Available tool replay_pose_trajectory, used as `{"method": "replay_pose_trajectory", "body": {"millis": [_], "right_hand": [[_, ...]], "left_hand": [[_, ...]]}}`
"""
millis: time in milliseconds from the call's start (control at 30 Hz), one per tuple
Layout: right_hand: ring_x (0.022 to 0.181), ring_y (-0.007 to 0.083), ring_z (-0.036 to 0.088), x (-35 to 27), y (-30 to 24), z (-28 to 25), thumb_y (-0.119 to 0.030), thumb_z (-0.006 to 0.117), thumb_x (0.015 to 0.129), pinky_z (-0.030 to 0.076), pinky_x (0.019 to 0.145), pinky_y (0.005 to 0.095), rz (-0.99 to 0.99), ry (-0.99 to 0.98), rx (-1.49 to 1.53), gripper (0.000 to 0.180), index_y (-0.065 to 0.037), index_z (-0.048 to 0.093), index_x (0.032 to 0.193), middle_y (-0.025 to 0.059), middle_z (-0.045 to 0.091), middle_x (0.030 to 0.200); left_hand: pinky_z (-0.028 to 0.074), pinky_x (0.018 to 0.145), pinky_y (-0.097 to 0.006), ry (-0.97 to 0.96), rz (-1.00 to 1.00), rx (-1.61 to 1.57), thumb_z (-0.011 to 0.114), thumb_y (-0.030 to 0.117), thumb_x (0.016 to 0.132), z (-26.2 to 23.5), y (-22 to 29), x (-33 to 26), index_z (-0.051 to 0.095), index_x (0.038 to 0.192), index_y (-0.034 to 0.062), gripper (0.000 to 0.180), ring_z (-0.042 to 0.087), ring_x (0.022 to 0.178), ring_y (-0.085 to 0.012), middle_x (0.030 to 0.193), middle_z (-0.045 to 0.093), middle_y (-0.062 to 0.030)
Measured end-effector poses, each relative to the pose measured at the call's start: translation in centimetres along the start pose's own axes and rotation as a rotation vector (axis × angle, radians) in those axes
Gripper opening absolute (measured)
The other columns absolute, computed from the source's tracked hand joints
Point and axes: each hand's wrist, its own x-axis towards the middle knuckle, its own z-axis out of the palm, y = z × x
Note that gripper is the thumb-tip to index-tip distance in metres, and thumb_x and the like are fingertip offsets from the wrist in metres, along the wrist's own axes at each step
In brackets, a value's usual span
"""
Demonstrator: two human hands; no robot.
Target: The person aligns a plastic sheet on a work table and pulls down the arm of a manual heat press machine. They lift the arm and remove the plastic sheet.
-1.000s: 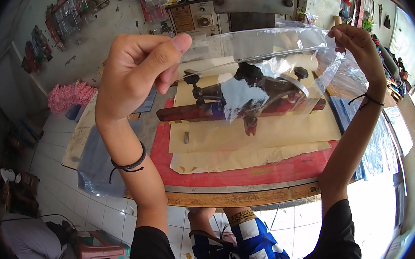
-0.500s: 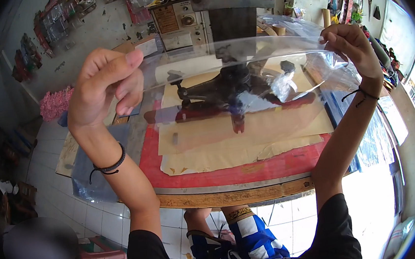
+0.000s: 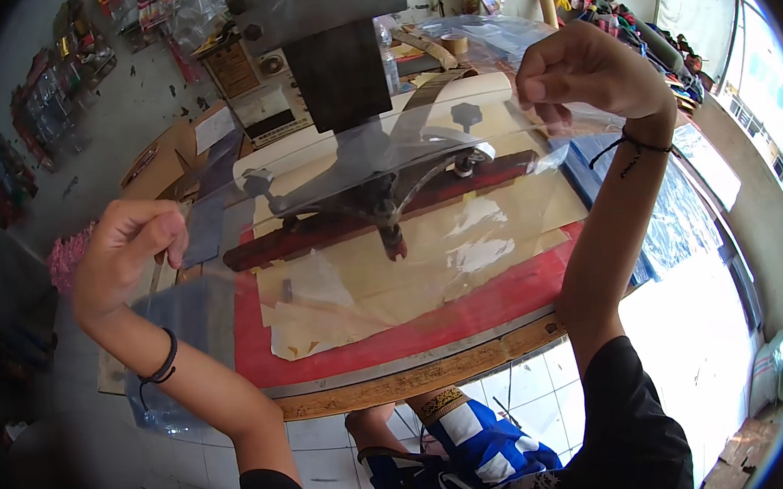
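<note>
A cluttered workshop with a tiled floor is surrounding a tabletop (image 3: 423,386) with a wooden edge, and a red mat (image 3: 472,317) is lying on it under tan paper sheets (image 3: 412,271). A dark metal press (image 3: 352,108) is standing over the mat. The person is holding a clear plastic sheet (image 3: 375,167) up above the tabletop, stretched between both hands. The left hand (image 3: 127,254) is pinching the sheet's lower left corner with fingers curled. The right hand (image 3: 581,69) is pinching its upper right edge, closed over the plastic.
</note>
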Motion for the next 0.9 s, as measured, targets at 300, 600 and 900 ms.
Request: {"method": "replay_pose_trajectory", "body": {"millis": [300, 600, 900], "right_hand": [[0.068, 0.0096, 0.067, -0.3, -1.2, 0.2, -0.012, 0.064, 0.095, 0.051, 0.058, 0.0222, -0.009, 0.021, -0.108, 0.018, 0.005, 0.071, 0.099, 0.0058, 0.069, 0.075], [0.07, 0.01, 0.068, -0.3, -1.1, 0.2, -0.014, 0.067, 0.094, 0.052, 0.061, 0.0221, 0.015, 0.035, -0.08, 0.019, 0.005, 0.07, 0.099, 0.005, 0.07, 0.077], [0.071, 0.0097, 0.068, 0.0, -0.7, 0.4, -0.014, 0.068, 0.094, 0.052, 0.061, 0.0219, 0.011, 0.062, -0.093, 0.018, 0.003, 0.071, 0.101, 0.0044, 0.07, 0.08]], "left_hand": [[0.041, 0.06, -0.025, 0.117, -0.148, 0.052, 0.061, 0.023, 0.097, 0.6, 0.2, 0.3, 0.054, 0.066, 0.0009, 0.039, 0.049, 0.061, -0.0071, 0.062, 0.053, -0.001], [0.041, 0.06, -0.024, 0.12, -0.137, 0.066, 0.063, 0.022, 0.097, 0.6, 0.5, 0.1, 0.054, 0.067, 0.0015, 0.037, 0.049, 0.062, -0.0061, 0.062, 0.053, -0.0001], [0.039, 0.06, -0.022, 0.129, -0.13, 0.096, 0.068, 0.021, 0.093, 0.4, 0.5, 0.0, 0.052, 0.067, 0.004, 0.035, 0.047, 0.064, -0.0039, 0.062, 0.051, 0.0026]]}}
